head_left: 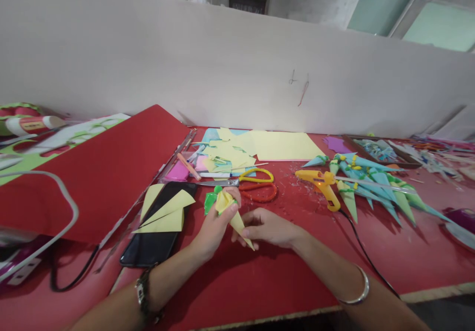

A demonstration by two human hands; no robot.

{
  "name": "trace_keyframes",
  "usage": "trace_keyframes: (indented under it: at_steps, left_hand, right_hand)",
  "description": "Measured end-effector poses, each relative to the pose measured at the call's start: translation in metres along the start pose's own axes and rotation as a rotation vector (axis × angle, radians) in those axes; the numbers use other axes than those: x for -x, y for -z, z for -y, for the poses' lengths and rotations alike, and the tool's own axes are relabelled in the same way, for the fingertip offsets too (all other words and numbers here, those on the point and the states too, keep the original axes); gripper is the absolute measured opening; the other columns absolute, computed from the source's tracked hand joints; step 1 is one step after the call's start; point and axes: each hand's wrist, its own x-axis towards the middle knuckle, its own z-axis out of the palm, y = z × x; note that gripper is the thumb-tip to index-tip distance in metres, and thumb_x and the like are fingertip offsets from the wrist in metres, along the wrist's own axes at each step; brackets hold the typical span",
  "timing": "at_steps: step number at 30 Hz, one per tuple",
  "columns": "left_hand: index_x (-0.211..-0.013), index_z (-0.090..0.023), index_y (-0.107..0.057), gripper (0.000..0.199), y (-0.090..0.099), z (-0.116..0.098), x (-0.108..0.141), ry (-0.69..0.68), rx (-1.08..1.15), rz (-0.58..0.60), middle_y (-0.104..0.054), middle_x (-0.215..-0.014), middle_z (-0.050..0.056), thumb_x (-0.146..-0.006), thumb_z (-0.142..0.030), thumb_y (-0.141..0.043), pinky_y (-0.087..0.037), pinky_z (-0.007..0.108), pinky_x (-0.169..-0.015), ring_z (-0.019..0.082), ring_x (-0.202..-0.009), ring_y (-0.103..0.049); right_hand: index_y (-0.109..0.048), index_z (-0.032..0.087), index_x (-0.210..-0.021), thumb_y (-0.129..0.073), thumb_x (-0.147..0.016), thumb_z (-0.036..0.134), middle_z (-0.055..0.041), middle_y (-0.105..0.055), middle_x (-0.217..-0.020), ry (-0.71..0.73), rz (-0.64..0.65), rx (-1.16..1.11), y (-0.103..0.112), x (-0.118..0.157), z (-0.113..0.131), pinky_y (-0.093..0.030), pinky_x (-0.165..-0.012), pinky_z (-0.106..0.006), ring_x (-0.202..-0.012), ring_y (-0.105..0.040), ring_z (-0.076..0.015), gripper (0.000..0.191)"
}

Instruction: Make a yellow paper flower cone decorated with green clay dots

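Observation:
A yellow paper cone (237, 222) points down and to the right between my hands. My left hand (212, 232) grips its wide upper end, with the thumb on top. My right hand (265, 229) closes its fingers around the cone's narrow lower part. Just behind the left fingers lie a green piece (210, 201) and a round pinkish piece (234, 192). Scissors (256, 175) with yellow and red handles rest beyond the hands. To the left, folded yellow paper pieces (166, 217) lie on a black phone (148, 249).
A yellow glue gun (319, 182) and several blue and green paper cones (382, 187) are at right. Yellow sheets (289, 145) and pens (189, 166) lie at the back. A large red board (96, 172) covers the left, with a white cable (70, 197) nearby.

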Motion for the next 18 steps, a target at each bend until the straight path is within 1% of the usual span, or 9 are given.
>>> trace_keyframes:
  at_steps: [2,4,6,7,8,11,14,16,18]
  left_hand:
    - [-0.076,-0.019,-0.045,0.040,0.0000,-0.0004,0.0003,0.009,0.036,0.056,-0.045,-0.059,-0.006,-0.065,-0.057,-0.055,-0.036,0.019,-0.032,0.007,-0.037,-0.042]
    - [-0.081,-0.019,-0.048,0.048,0.0002,-0.0008,0.0009,0.016,0.093,0.188,-0.044,-0.055,-0.006,-0.062,-0.063,-0.057,-0.038,0.020,-0.033,0.007,-0.035,-0.043]
    - [-0.089,-0.019,-0.051,0.059,0.0007,-0.0008,0.0015,0.026,0.128,0.355,-0.045,-0.050,-0.006,-0.056,-0.066,-0.060,-0.042,0.022,-0.038,0.010,-0.038,-0.047]
    - [-0.094,-0.018,-0.052,0.064,0.0010,-0.0007,0.0017,0.030,0.131,0.414,-0.046,-0.049,-0.006,-0.054,-0.067,-0.061,-0.044,0.024,-0.041,0.011,-0.040,-0.050]
    - [-0.098,-0.017,-0.052,0.067,0.0013,-0.0004,0.0017,0.032,0.126,0.442,-0.048,-0.049,-0.005,-0.053,-0.067,-0.062,-0.045,0.025,-0.044,0.012,-0.042,-0.052]
    - [-0.105,-0.018,-0.052,0.070,0.0015,0.0006,0.0002,0.009,0.148,0.420,-0.051,-0.053,-0.005,-0.055,-0.065,-0.062,-0.046,0.024,-0.048,0.011,-0.045,-0.052]
    - [-0.108,-0.020,-0.051,0.066,0.0005,0.0021,-0.0030,-0.046,0.255,0.381,-0.053,-0.064,-0.003,-0.058,-0.062,-0.062,-0.046,0.023,-0.051,0.010,-0.050,-0.050]
    - [-0.108,-0.021,-0.050,0.060,-0.0003,0.0037,-0.0053,-0.057,0.320,0.359,-0.054,-0.072,-0.002,-0.062,-0.059,-0.062,-0.047,0.023,-0.054,0.011,-0.056,-0.051]
    - [-0.105,-0.021,-0.051,0.048,-0.0009,0.0053,-0.0074,-0.010,0.336,0.312,-0.053,-0.074,-0.002,-0.068,-0.052,-0.060,-0.046,0.022,-0.055,0.011,-0.059,-0.050]
  right_hand:
    - [-0.065,0.011,-0.073,-0.063,-0.069,0.042,0.0032,-0.054,-0.058,0.004,0.022,-0.029,0.0008,0.0001,0.0002,-0.035,-0.045,-0.017,-0.044,-0.045,-0.0035,0.031]
    - [-0.064,0.011,-0.072,-0.065,-0.068,0.040,0.0034,-0.055,-0.057,0.008,0.014,-0.032,0.0013,0.0000,0.0000,-0.035,-0.044,-0.016,-0.043,-0.046,-0.0032,0.029]
    - [-0.063,0.012,-0.069,-0.066,-0.067,0.036,0.0037,-0.055,-0.057,0.022,-0.007,-0.026,0.0016,-0.0003,-0.0006,-0.036,-0.043,-0.016,-0.042,-0.047,-0.0030,0.025]
    - [-0.063,0.012,-0.069,-0.067,-0.067,0.035,0.0037,-0.056,-0.057,0.034,-0.019,-0.027,0.0016,-0.0005,-0.0011,-0.036,-0.043,-0.016,-0.041,-0.047,-0.0030,0.023]
    - [-0.062,0.012,-0.069,-0.067,-0.067,0.033,0.0036,-0.056,-0.058,0.052,-0.031,-0.032,0.0016,-0.0008,-0.0016,-0.037,-0.043,-0.016,-0.041,-0.047,-0.0031,0.022]
    - [-0.062,0.013,-0.072,-0.068,-0.067,0.030,0.0031,-0.058,-0.059,0.148,-0.074,-0.059,0.0013,-0.0023,-0.0029,-0.040,-0.045,-0.017,-0.043,-0.049,-0.0042,0.018]
    - [-0.064,0.015,-0.077,-0.068,-0.066,0.028,0.0028,-0.060,-0.060,0.265,-0.162,-0.107,0.0008,-0.0035,-0.0028,-0.042,-0.047,-0.018,-0.046,-0.051,-0.0055,0.017]
    - [-0.065,0.016,-0.080,-0.068,-0.067,0.028,0.0023,-0.061,-0.062,0.313,-0.211,-0.134,0.0004,-0.0037,-0.0018,-0.043,-0.049,-0.019,-0.047,-0.052,-0.0059,0.018]
    - [-0.065,0.017,-0.081,-0.068,-0.067,0.029,0.0018,-0.062,-0.064,0.338,-0.234,-0.142,0.0001,-0.0037,-0.0003,-0.044,-0.052,-0.020,-0.048,-0.054,-0.0063,0.018]
